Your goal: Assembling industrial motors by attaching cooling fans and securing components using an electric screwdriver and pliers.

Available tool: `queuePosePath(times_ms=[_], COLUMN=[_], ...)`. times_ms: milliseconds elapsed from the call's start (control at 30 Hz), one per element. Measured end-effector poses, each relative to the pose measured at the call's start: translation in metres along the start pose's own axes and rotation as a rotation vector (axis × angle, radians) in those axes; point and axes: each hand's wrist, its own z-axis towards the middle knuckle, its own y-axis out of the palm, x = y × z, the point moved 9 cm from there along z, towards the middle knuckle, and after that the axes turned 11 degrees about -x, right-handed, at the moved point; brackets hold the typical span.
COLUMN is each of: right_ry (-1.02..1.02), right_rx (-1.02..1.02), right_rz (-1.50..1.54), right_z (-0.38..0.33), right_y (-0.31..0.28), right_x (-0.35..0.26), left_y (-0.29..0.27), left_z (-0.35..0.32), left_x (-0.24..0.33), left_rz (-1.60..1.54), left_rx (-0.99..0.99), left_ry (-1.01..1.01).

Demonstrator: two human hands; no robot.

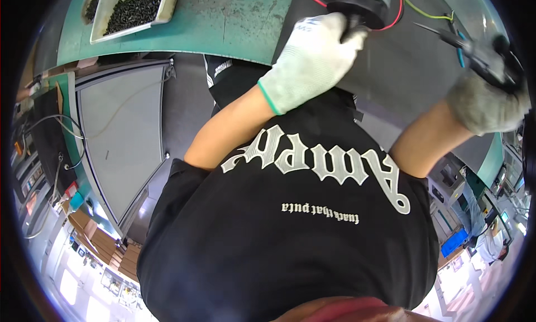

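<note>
My left hand (318, 57), in a white knit glove with a green cuff, is closed at the top centre. Its thumb and fingers grip a black part on the end of a grey-and-black cylindrical unit (357, 6), which looks like a motor and is cut off by the upper edge. A red wire (395, 18) and a yellow-green wire (427, 12) run beside the unit. At the upper right my gloved right hand (486, 101) is wrapped round a dark power screwdriver (480, 57), smeared by motion. Its long thin bit (427, 28) points left toward the unit.
On the green worktop (223, 32) at the upper left stands a white tray (103, 26) of small black parts. Something blue and slim (460, 51) lies behind the screwdriver. A grey panel (120, 132) is at left. Another person (491, 244) is far off at lower right.
</note>
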Motion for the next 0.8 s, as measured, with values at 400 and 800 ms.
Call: queuePosePath(times_ms=[400,800], right_ry=[0.820,0.705], right_rx=[0.426,-0.875], right_rz=[-0.162,0.081], right_z=[-0.120,-0.192], right_y=[-0.039,0.118], right_x=[0.109,0.182], left_y=[0.001,0.000], left_z=[-0.005,-0.013], left_x=[-0.025,-0.047], left_rz=[-0.327,-0.605], left_rx=[-0.063,-0.042], left_ry=[-0.399,-0.549])
